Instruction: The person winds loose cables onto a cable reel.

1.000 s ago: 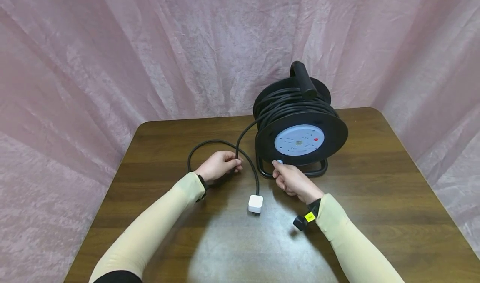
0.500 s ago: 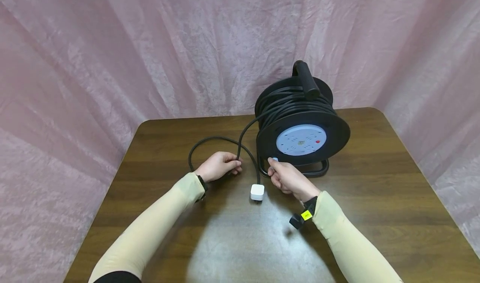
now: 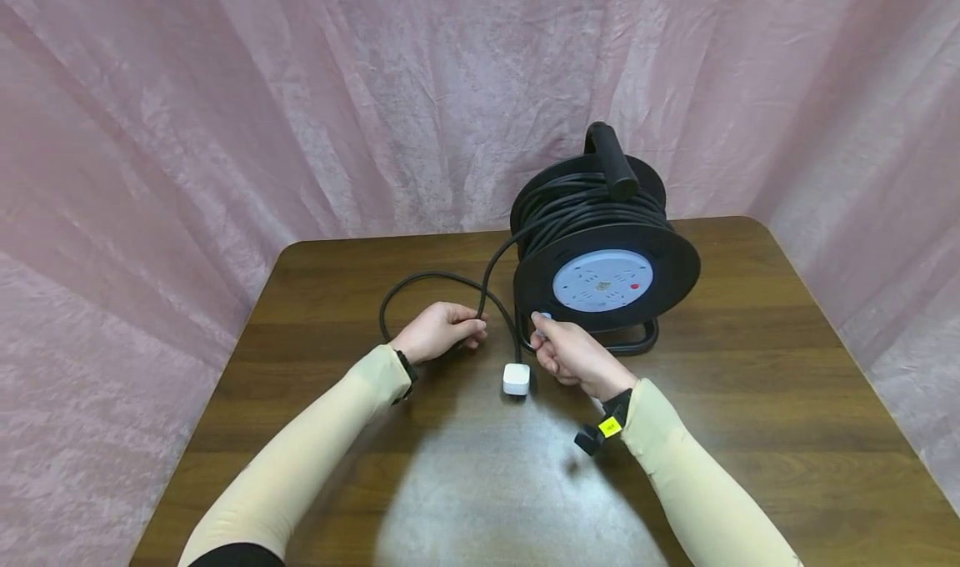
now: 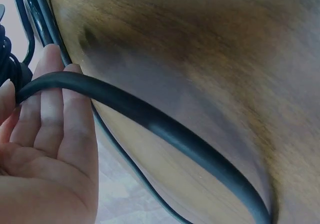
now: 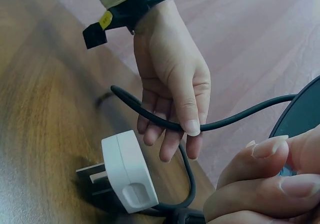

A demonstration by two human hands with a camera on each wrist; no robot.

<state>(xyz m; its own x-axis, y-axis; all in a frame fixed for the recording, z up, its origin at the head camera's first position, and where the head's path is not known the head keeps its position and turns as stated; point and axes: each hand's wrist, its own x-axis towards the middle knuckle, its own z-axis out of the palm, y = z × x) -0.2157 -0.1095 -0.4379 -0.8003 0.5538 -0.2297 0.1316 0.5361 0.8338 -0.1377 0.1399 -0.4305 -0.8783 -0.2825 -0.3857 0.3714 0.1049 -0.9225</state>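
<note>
A black cable reel (image 3: 603, 279) stands on the wooden table, thick with wound cable. From it the loose black cable (image 4: 165, 124) runs to my left hand (image 3: 438, 331), which pinches it between thumb and fingers. Beyond that hand it loops round to a white plug (image 3: 516, 379) with metal pins, seen close in the right wrist view. At the lower left rim of the reel's front disc, my right hand (image 3: 581, 357) grips a small light-blue knob (image 3: 546, 316). In the right wrist view the curled fingers mostly hide that knob.
The reel rests on a black tube stand (image 3: 636, 346) and has a black carry handle (image 3: 615, 163) on top. Sockets and a red button sit on its pale-blue face (image 3: 602, 281). A pink curtain (image 3: 450, 92) hangs behind the table (image 3: 750, 367).
My right hand has moved slightly left and up with the knob. The plug has slid away from me toward the reel. My left hand stays nearly in place on the cable.
</note>
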